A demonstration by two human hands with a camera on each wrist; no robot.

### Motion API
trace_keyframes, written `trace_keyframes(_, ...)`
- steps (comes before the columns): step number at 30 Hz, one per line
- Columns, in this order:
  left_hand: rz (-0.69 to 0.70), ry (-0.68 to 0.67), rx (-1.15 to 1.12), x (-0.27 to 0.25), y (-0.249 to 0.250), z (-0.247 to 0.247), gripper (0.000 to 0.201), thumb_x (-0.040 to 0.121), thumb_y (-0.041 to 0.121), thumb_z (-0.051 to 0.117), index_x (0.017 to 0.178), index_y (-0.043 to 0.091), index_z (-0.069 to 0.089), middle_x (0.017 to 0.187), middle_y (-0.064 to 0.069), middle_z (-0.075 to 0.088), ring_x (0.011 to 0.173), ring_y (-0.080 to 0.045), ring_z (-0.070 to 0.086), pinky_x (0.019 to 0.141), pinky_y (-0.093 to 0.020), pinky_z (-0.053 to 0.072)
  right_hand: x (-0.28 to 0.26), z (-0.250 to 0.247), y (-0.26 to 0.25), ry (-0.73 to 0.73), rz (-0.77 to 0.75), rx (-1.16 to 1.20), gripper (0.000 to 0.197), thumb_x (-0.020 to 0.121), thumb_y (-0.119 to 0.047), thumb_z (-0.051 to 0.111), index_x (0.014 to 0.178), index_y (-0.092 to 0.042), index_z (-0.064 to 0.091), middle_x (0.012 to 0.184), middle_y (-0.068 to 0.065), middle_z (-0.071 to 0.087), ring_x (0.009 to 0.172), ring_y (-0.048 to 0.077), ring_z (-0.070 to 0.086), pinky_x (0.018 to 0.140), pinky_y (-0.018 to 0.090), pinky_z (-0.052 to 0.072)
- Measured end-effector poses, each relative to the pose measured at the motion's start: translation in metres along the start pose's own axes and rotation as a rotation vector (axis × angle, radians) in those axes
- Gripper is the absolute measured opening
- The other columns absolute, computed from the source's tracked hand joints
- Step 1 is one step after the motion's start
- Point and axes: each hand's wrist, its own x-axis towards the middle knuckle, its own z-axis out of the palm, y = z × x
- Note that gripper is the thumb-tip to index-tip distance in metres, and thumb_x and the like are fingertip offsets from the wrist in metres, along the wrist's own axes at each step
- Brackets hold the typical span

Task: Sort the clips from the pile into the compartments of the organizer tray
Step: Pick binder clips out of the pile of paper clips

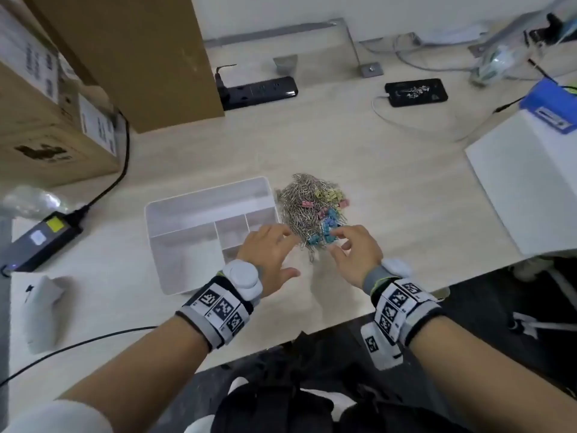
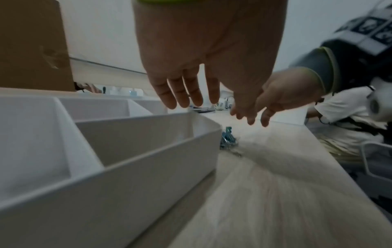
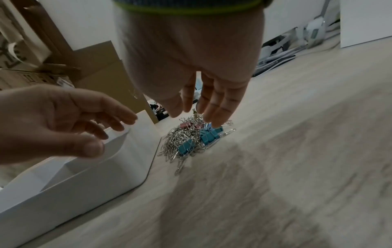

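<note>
A pile of clips [image 1: 307,207] lies on the desk: silver paper clips mixed with blue, pink and yellow binder clips. The white organizer tray [image 1: 175,210] stands just left of it, its compartments bare. My left hand [image 1: 271,251] hovers over the tray's near right corner, fingers relaxed and spread, holding nothing. My right hand [image 1: 352,248] hangs over the near edge of the pile [image 3: 191,139], fingers straight, tips just above the blue binder clips [image 3: 208,135]. In the left wrist view the tray [image 2: 118,151] fills the left side and both hands are above it, empty.
Cardboard boxes [image 1: 56,98] stand at the back left, with a black power strip [image 1: 259,90] and a phone [image 1: 415,92] on a cable behind the pile. A power adapter [image 1: 40,239] lies left of the tray. A white box [image 1: 527,182] sits at the right.
</note>
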Motion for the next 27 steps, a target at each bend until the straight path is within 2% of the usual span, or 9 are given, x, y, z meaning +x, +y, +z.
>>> trace_keyframes(3, -0.021, -0.028, 0.083, -0.001, 0.001, 0.004, 0.042, 0.063, 0.03, 0.085, 0.1, 0.018, 0.069, 0.114, -0.004, 0.062, 0.102, -0.033, 0.058, 0.073, -0.045, 0.052, 0.008, -0.007, 0.002, 0.038, 0.064, -0.005, 0.027, 0.09, -0.026, 0.061, 0.117, -0.028, 0.058, 0.123, -0.003, 0.046, 0.086, 0.015, 0.058, 0.076, 0.025, 0.044)
trace_keyframes(6, -0.06, -0.035, 0.176, -0.006, -0.003, 0.003, 0.03, 0.06, 0.026, 0.086, 0.085, 0.022, 0.07, 0.109, 0.0, 0.063, 0.098, -0.03, 0.059, 0.068, -0.042, 0.05, 0.016, -0.011, 0.005, 0.042, 0.11, -0.021, 0.029, 0.091, -0.028, 0.058, 0.119, -0.029, 0.055, 0.126, 0.0, 0.045, 0.086, 0.019, 0.06, 0.077, 0.03, 0.049)
trace_keyframes(9, -0.107, -0.041, 0.182, -0.005, -0.001, -0.003, 0.025, 0.075, 0.032, 0.075, 0.097, 0.02, 0.07, 0.114, -0.001, 0.06, 0.108, -0.029, 0.052, 0.082, -0.043, 0.044, 0.028, -0.016, 0.005, 0.039, 0.122, -0.048, 0.027, 0.091, -0.031, 0.058, 0.118, -0.029, 0.056, 0.126, 0.001, 0.045, 0.085, 0.022, 0.062, 0.078, 0.034, 0.052)
trace_keyframes(11, -0.1, -0.06, 0.098, 0.002, 0.007, -0.006, 0.032, 0.082, 0.038, 0.066, 0.107, 0.017, 0.066, 0.113, -0.004, 0.06, 0.109, -0.03, 0.05, 0.086, -0.042, 0.043, 0.033, -0.017, 0.004, 0.041, 0.093, -0.076, 0.025, 0.091, -0.031, 0.059, 0.117, -0.029, 0.058, 0.123, 0.0, 0.046, 0.081, 0.021, 0.061, 0.074, 0.03, 0.05)
trace_keyframes(14, -0.13, -0.097, -0.098, 0.022, 0.021, 0.005, 0.042, 0.087, 0.04, 0.06, 0.122, 0.018, 0.057, 0.112, -0.005, 0.06, 0.102, -0.027, 0.054, 0.086, -0.04, 0.046, 0.035, -0.012, 0.003, 0.005, 0.012, -0.151, 0.025, 0.092, -0.025, 0.057, 0.117, -0.028, 0.06, 0.115, 0.0, 0.051, 0.079, 0.02, 0.058, 0.071, 0.025, 0.041)
trace_keyframes(17, -0.264, -0.124, -0.207, 0.05, 0.034, 0.03, 0.047, 0.086, 0.039, 0.062, 0.126, 0.018, 0.053, 0.107, -0.005, 0.064, 0.097, -0.025, 0.06, 0.082, -0.038, 0.05, 0.044, -0.009, 0.006, -0.132, 0.013, -0.278, 0.026, 0.092, -0.026, 0.055, 0.117, -0.029, 0.059, 0.112, 0.004, 0.06, 0.096, 0.029, 0.061, 0.077, 0.029, 0.045)
trace_keyframes(19, -0.341, -0.092, -0.276, 0.059, 0.039, 0.04, 0.047, 0.085, 0.034, 0.065, 0.126, 0.015, 0.053, 0.105, -0.006, 0.066, 0.092, -0.024, 0.062, 0.077, -0.035, 0.051, 0.046, -0.009, 0.004, -0.19, 0.012, -0.333, 0.023, 0.092, -0.029, 0.055, 0.114, -0.027, 0.06, 0.111, 0.007, 0.061, 0.099, 0.031, 0.06, 0.079, 0.032, 0.045)
trace_keyframes(24, -0.459, -0.029, -0.293, 0.069, 0.04, 0.052, 0.015, 0.088, 0.025, 0.061, 0.095, 0.012, 0.062, 0.092, -0.005, 0.062, 0.078, -0.024, 0.06, 0.065, -0.031, 0.048, 0.039, -0.01, 0.009, -0.127, -0.002, -0.264, 0.011, 0.089, -0.027, 0.06, 0.097, -0.024, 0.068, 0.099, 0.003, 0.06, 0.087, 0.024, 0.057, 0.069, 0.027, 0.04)
trace_keyframes(27, -0.444, 0.111, -0.353, 0.066, 0.042, 0.058, 0.011, 0.083, 0.02, 0.066, 0.074, 0.015, 0.06, 0.08, -0.001, 0.058, 0.07, -0.02, 0.056, 0.058, -0.026, 0.041, 0.03, -0.014, 0.017, -0.075, 0.028, -0.142, 0.007, 0.086, -0.026, 0.064, 0.079, -0.025, 0.066, 0.091, -0.003, 0.055, 0.078, 0.017, 0.054, 0.066, 0.025, 0.037)
